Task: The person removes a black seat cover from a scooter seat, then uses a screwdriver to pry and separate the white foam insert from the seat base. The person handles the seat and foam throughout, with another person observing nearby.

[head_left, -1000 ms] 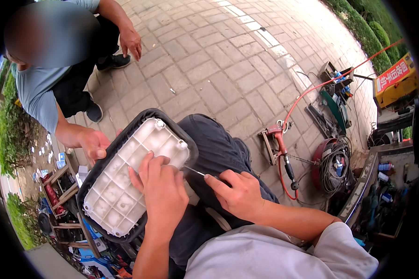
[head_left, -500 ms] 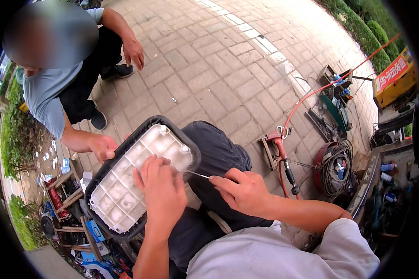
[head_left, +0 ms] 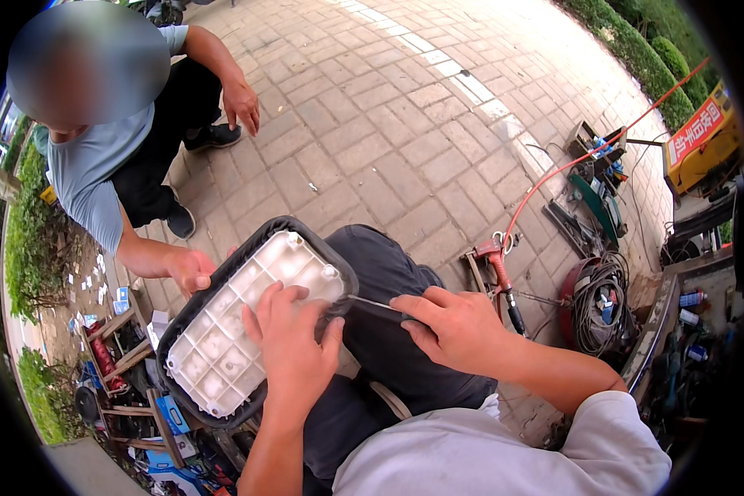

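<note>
A padded black seat cushion (head_left: 182,335) with a white ribbed plastic underside (head_left: 223,331) lies tilted over my lap. My left hand (head_left: 293,335) has bent fingers gripping it near its right edge. My right hand (head_left: 455,326) is closed on a slim metal tool (head_left: 370,302) with a dark handle, whose tip meets the cushion's right edge. A co-worker's hand (head_left: 186,269) grips the cushion's upper left edge; their other hand (head_left: 241,106) hangs by their knee.
A crouching person (head_left: 99,182) is across from me. A red-handled power tool (head_left: 496,260) with hose, a coiled-cable reel (head_left: 591,302), a green tool (head_left: 599,202) and a crate of cans (head_left: 686,355) are right. Cluttered wooden racks (head_left: 124,364) sit left, on brick paving (head_left: 364,149).
The cushion, my left hand and the co-worker's hand appear slightly lower and further right in view, with the scene. My right hand has shifted right and up, still holding the tool.
</note>
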The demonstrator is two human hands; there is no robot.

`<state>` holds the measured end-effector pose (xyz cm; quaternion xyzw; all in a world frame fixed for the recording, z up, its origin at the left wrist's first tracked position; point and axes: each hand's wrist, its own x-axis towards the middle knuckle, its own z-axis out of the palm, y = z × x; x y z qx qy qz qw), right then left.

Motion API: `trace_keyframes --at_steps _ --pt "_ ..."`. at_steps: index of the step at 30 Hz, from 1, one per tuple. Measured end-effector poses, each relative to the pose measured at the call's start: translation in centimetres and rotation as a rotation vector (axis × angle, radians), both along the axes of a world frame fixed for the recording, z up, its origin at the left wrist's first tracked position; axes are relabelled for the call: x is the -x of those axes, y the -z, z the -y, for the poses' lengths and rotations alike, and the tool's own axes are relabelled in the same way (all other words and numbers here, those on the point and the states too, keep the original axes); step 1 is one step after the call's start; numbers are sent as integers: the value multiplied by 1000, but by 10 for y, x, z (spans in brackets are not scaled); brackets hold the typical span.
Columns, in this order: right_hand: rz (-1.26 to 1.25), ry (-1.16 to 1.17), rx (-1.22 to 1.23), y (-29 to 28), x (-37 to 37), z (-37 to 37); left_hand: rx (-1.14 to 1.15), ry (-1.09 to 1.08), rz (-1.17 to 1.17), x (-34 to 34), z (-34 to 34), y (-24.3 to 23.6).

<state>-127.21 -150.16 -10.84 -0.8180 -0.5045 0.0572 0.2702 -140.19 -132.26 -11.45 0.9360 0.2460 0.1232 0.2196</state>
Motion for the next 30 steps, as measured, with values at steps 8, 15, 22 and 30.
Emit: trace_keyframes --at_steps 8,15,22,30 --pt "175 -279 231 -32 -32 -17 66 -53 8 0 -2 9" --pt "252 -580 417 -69 -50 -53 -71 68 124 4 3 10" --pt "279 -642 455 -74 -51 -68 72 181 273 3 -3 23" --pt "261 -632 469 -72 -46 -77 53 113 286 -5 1 20"
